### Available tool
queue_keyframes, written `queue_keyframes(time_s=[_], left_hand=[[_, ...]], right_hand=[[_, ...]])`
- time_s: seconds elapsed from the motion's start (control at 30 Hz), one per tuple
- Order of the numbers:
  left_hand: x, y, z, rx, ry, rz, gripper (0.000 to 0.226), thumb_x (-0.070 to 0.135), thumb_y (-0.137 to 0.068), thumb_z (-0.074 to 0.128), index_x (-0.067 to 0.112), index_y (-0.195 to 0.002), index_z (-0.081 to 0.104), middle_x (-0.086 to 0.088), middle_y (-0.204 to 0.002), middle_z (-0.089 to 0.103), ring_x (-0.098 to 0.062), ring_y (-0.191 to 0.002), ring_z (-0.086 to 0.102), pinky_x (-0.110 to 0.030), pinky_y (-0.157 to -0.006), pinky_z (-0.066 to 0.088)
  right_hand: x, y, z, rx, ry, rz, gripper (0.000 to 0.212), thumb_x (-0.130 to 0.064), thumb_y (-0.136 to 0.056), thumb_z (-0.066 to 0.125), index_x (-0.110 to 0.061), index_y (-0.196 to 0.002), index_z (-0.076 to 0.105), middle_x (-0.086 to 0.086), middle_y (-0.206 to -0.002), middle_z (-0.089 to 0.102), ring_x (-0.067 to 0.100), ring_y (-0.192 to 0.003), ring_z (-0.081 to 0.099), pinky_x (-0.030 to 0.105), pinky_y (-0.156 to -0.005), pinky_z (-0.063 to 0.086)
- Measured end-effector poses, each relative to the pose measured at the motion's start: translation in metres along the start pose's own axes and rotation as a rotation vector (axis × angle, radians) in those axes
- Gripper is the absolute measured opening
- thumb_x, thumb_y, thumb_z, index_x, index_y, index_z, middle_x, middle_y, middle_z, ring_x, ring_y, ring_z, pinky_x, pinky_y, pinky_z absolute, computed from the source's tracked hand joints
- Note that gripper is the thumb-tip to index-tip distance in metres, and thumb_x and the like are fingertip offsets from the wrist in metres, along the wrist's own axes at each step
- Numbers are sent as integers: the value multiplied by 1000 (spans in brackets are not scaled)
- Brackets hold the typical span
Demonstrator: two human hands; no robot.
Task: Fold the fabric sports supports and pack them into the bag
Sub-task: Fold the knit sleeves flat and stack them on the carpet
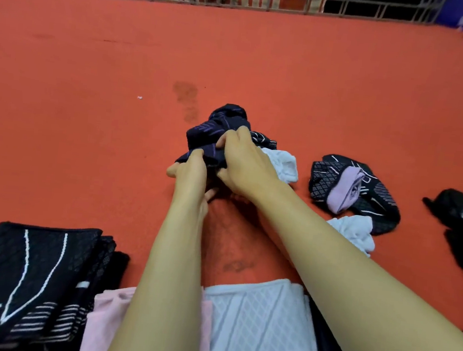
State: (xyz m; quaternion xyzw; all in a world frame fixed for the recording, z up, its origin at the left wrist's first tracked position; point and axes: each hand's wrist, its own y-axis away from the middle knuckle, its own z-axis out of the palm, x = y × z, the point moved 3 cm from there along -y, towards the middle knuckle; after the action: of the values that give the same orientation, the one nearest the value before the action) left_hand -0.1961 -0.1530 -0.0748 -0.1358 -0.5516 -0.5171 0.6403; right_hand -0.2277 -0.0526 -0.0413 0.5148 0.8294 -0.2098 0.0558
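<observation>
**Both hands bunch up a dark support**

I see a soft dark blue support (217,134) with thin purple lines, all crumpled in a lump on the red floor (92,75). The floor looks flat and a bit fuzzy, like carpet.

My left hand (193,171) pinches the near edge of the lump, fingers curled into the cloth. My right hand (246,162) grips the lump from the right side, fingers bent over the top. The two hands sit just beside each other.

A puffy white support (283,165) peeks out just right of my right hand, touching the dark lump.

Further right lies a black support with a white grid (324,176), and a pale purple support (343,187) rests on it. Another white one (356,231) lies at its near edge.

Near me on the left is a flat folded stack of black supports (27,282) with white stripes. Beside it lie a smooth pink one (103,319) and a bumpy folded white one (260,321).

Something black (461,211) sits at the far right; I cannot tell if it is the bag.
</observation>
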Motion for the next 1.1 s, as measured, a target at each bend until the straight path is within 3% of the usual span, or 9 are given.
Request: queue_keyframes(time_s=[0.13, 0.27, 0.33, 0.47, 0.57, 0.63, 0.83, 0.97, 1.1], left_hand=[[3, 3, 2, -112, 46, 88, 45, 16, -95, 54, 3, -138, 49, -15, -111, 70, -29, -88, 71, -38, -63, 61], [11, 17, 6, -204, 130, 179, 20, 11, -102, 49, 13, -121, 51, -9, -106, 68, -28, -89, 70, -43, -78, 61], [12, 25, 9, -244, 107, 209, 26, 1, -100, 48, 18, -120, 44, -8, -110, 70, -29, -100, 71, -46, -89, 59], [2, 34, 18, -453, -270, 326, 56, 16, -82, 70, 31, -131, 47, -3, -134, 64, -14, -116, 63, -37, -101, 51], [-6, 38, 20, -555, -640, 517, 76, 44, -81, 84, 40, -143, 41, 11, -141, 57, -3, -130, 57, -30, -111, 44], [-9, 38, 22, -599, -676, 580, 73, 45, -84, 84, 39, -144, 42, 12, -139, 61, -4, -129, 60, -33, -112, 47], [-17, 40, 31, -682, -510, 455, 65, 18, -85, 84, 16, -143, 55, -5, -124, 76, -19, -120, 70, -40, -106, 54], [-11, 41, 30, -661, -423, 471, 52, 14, -86, 81, 9, -135, 63, -9, -130, 73, -23, -120, 69, -46, -110, 52], [-7, 40, 27, -631, -464, 540, 39, 25, -95, 72, 15, -132, 67, -6, -133, 71, -23, -126, 67, -48, -113, 49]], right_hand=[[16, 30, -25, 128, -108, 47, 20, -25, -95, 63, -25, -114, 63, -4, -113, 50, 21, -102, 60, 34, -80, 41], [36, 56, -35, 368, -246, 45, 12, -27, -91, 63, -21, -101, 62, -4, -114, 44, 23, -107, 45, 33, -91, 38], [48, 65, -36, 444, -404, 45, 10, -29, -92, 57, -21, -99, 58, -14, -107, 51, 16, -102, 44, 29, -88, 36], [66, 69, -44, 520, -1007, 215, 12, -29, -104, 53, -18, -107, 56, -19, -90, 63, -1, -83, 58, 29, -83, 50], [73, 70, -49, 522, -1478, 291, 12, -27, -109, 50, -19, -111, 58, 3, -109, 69, 15, -101, 65, 43, -96, 54], [77, 71, -53, 523, -1644, 318, 15, -27, -111, 47, -18, -115, 59, 6, -114, 70, 22, -106, 66, 47, -96, 54], [91, 76, -61, 592, -1481, 373, 16, -30, -110, 50, -16, -110, 58, 6, -104, 70, 19, -97, 68, 43, -94, 56], [89, 78, -60, 339, -1395, 397, 33, -43, -101, 65, -14, -116, 68, 5, -108, 78, 14, -97, 75, 32, -82, 59], [87, 80, -46, 138, -1476, 477, 24, -33, -100, 67, -16, -116, 71, 0, -103, 79, 11, -87, 74, 24, -68, 56]])
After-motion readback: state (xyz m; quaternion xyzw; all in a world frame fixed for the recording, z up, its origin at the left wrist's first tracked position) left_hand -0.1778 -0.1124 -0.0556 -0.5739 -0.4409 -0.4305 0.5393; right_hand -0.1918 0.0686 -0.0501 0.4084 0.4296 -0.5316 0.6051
